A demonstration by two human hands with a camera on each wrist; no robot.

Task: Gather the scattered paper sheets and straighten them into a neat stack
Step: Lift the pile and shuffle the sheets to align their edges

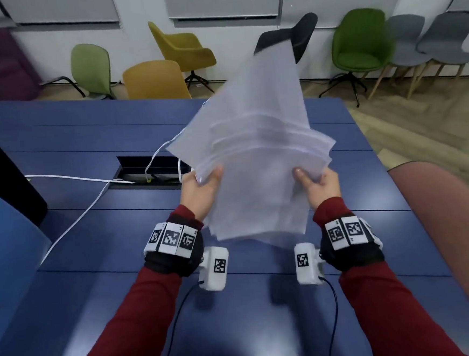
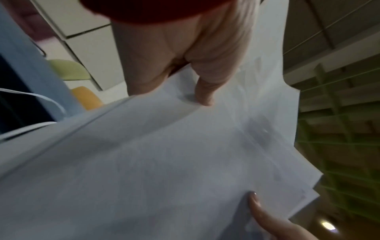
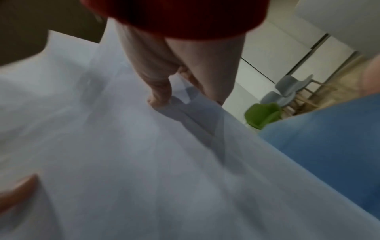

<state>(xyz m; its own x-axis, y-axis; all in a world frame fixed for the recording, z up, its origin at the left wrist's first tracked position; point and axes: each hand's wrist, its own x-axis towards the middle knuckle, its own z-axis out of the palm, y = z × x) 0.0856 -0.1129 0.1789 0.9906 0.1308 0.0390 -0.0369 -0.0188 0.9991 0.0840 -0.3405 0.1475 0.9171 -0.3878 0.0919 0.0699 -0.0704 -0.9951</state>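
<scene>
The person is holding the paper sheets (image 1: 257, 159) in the air above the blue bench (image 1: 83, 128), left hand (image 1: 200, 191) and right hand (image 1: 319, 183) each pinching a side edge, the sheets fanning unevenly.

A right hand (image 3: 164, 76), its wrist in a red sleeve (image 3: 174, 16), grips a sheaf of white paper sheets (image 3: 123, 162) that fills most of the blurred right wrist view, the thumb (image 3: 158, 95) pressed down on the top sheet. The overlapping edges of several sheets show just beside the thumb. A fingertip of the left hand (image 3: 18, 191) touches the paper at the lower left edge. To the right lie a blue surface (image 3: 329, 138), a green chair (image 3: 263, 113), two grey chairs (image 3: 287, 87) on a light wood floor (image 3: 337, 84), and white wall panels (image 3: 277, 53).
</scene>
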